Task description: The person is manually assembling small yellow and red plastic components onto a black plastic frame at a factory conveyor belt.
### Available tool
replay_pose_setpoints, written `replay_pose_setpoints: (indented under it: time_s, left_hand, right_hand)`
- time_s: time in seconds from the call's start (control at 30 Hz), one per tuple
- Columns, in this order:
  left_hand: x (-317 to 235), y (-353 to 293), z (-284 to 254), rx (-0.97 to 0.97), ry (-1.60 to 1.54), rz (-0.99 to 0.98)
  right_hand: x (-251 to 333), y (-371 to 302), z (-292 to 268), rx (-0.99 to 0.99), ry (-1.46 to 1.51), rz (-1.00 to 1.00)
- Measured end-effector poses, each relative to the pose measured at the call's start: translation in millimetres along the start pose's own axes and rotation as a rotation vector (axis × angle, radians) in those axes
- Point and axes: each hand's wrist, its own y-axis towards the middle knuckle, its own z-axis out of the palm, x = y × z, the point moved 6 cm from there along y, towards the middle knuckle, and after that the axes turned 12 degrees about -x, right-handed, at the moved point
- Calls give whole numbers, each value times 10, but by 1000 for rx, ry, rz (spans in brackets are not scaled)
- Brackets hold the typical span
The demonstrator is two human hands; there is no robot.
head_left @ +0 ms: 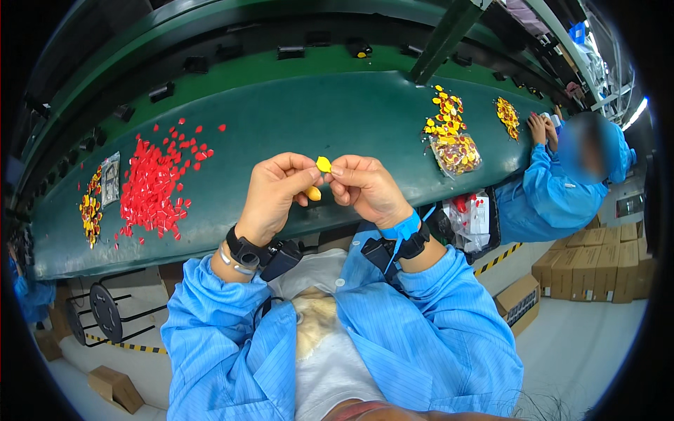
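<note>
Above the green desk, our left hand and right hand pinch one yellow piece, the left also grasping a second yellow piece.

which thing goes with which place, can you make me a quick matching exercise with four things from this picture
Things
1. bright red pieces
2. blue wristband
3. upper yellow piece
4. filled clear bag

Places
A. around the wrist of the right hand
B. on the right part of the green table
C. spread over the table's left part
D. between the fingertips of the left hand and right hand

Pairs: 1-C, 2-A, 3-D, 4-B
</note>
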Motion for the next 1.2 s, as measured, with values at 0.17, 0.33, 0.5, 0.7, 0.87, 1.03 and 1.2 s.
replay_pose_setpoints:
  time_s: [0.17, 0.33, 0.5, 0.7, 0.87, 1.03, 1.2]
  left_hand:
    - [-51, 117, -150, -22, 182, 162]
    - [-837, 393, -711, -402, 1393, 1015]
    - [-777, 852, -1376, -146, 2074, 1016]
    - [-734, 960, -1430, -51, 2067, 803]
    - [-974, 1038, -1523, -187, 1795, 590]
    - [-1127, 1377, -1681, -427, 1442, 734]
    - [-1093, 2019, -1528, -513, 899, 370]
  right_hand:
    - [-85, 17, 120, 333, 143, 129]
    - [27, 24, -26, 320, 119, 65]
    - [-11, 309, -276, 226, 252, 78]
    - [195, 454, -531, 135, 251, -4]
    - [379, 653, -646, 56, 258, -83]
    - [285, 909, -841, -35, 184, -122]
    - [315, 948, -896, -99, 101, -169]
